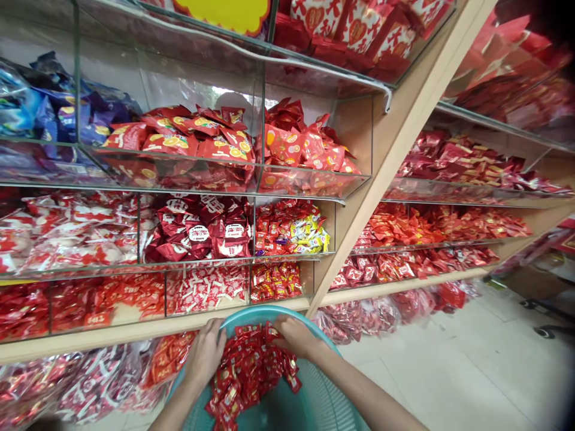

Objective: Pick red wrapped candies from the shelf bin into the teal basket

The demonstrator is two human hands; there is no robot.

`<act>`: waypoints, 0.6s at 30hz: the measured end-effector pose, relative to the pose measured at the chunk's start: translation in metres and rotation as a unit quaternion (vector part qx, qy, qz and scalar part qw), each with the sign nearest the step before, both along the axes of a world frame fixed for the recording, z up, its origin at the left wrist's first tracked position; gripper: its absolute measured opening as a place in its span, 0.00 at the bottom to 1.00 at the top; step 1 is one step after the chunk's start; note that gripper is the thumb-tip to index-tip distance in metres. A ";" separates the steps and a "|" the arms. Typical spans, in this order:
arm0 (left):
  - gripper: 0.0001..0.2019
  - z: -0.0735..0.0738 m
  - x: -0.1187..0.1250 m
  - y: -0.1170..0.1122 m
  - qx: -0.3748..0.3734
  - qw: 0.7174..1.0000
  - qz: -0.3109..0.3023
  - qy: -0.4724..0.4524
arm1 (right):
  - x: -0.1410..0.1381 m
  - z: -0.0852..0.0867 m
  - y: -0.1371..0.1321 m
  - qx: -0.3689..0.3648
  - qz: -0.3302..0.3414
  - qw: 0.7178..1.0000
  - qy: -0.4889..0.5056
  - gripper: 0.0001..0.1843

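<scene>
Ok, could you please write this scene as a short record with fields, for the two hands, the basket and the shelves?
Left hand: resting on the left edge of the red candy packets; grip unclear
Right hand: on top of the pile, fingertips hidden among the packets
Basket: teal, round, holds the pile
Shelves: clear bins of red sweets, behind and above the basket

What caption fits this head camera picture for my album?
Left hand and right hand rest on small red wrapped candies in a round teal plastic basket.
</scene>
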State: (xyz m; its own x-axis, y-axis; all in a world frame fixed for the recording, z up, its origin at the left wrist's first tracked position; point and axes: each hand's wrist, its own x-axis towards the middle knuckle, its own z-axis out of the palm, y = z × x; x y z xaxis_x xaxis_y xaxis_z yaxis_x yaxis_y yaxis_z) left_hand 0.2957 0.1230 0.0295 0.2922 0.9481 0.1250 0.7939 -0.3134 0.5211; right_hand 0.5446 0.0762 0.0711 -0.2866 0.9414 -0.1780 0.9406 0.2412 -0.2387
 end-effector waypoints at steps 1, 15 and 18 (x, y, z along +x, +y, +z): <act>0.20 -0.001 -0.001 -0.001 0.001 1.000 0.001 0.002 | -0.005 -0.001 0.001 -0.004 0.015 1.000 -0.012 0.10; 0.20 -0.005 0.000 -0.002 0.010 1.000 -0.001 0.008 | 0.005 -0.019 0.018 0.056 -0.004 0.997 0.055 0.10; 0.19 -0.001 0.001 -0.004 0.003 1.000 0.001 0.008 | 0.001 -0.018 0.026 0.050 -0.002 0.997 0.058 0.13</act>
